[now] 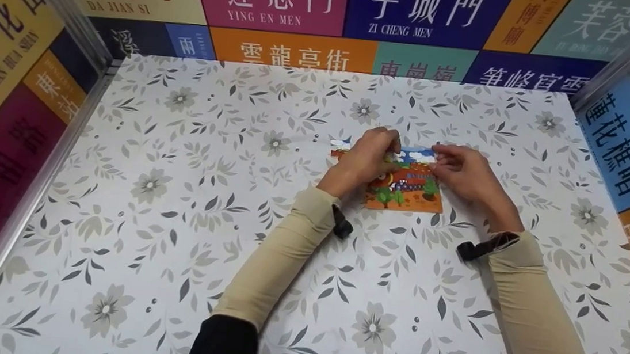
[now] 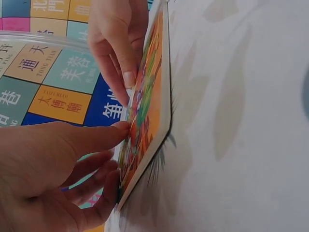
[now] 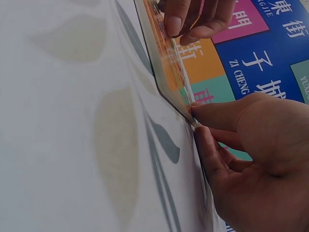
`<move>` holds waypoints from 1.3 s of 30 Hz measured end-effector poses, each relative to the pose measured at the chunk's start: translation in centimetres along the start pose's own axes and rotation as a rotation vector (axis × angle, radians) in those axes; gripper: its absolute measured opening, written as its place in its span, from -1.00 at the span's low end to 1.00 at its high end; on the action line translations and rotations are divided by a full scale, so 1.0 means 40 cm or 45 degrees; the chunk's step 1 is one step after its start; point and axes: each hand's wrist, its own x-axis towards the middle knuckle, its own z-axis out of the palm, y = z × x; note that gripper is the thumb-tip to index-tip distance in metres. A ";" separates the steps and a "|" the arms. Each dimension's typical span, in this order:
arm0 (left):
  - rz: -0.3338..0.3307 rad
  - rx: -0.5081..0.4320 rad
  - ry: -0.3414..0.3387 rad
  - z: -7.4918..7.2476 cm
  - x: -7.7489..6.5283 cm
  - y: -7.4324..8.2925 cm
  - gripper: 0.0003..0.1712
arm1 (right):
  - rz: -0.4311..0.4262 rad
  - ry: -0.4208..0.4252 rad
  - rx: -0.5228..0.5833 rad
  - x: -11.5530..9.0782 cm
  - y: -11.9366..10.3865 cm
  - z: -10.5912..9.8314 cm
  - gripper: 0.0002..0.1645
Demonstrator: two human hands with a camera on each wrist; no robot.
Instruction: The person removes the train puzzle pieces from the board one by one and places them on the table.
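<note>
the thin picture board (image 1: 409,191) lay on or just above the patterned tabletop (image 1: 113,227), right of the tabletop's middle and toward its far edge. the right hand (image 1: 468,173) pinched a corner between thumb and bent finger; the left hand (image 1: 364,157) curled its fingers against the board, its hold impossible to tell. it looked light, stiff, perhaps slippery; opposite edges seemed the safest grip.

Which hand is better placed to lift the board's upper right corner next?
Probably the right hand: it pinches the board near that corner, while the left hand covers part of the board's left side.
</note>
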 end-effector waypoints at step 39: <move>-0.069 0.248 -0.105 0.011 0.002 0.020 -0.55 | -0.065 0.013 -0.002 0.002 0.008 0.003 -0.38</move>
